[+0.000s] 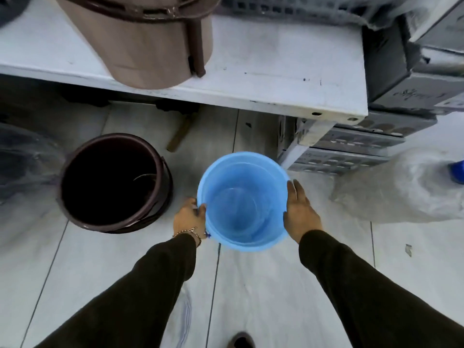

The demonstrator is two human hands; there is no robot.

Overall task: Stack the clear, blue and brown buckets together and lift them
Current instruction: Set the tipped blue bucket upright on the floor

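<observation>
A light blue bucket [221, 169] is held upright in the middle of the view, above the tiled floor. Inside it sits a clear bucket [238, 212], seen as faint nested rims. My left hand [188, 217] grips the blue bucket's left rim, with fingers curled over the edge. My right hand [300, 209] presses flat against its right side. A dark brown bucket [115, 182] stands open and empty on the floor to the left, apart from both hands.
A white table [263, 81] runs across the top, carrying a tan bucket with a brown handle [145, 41]. Grey crates [351, 146] are stacked at the right under and beside the table. Plastic sheeting [401, 187] lies at the right. My shoe [241, 341] shows at the bottom.
</observation>
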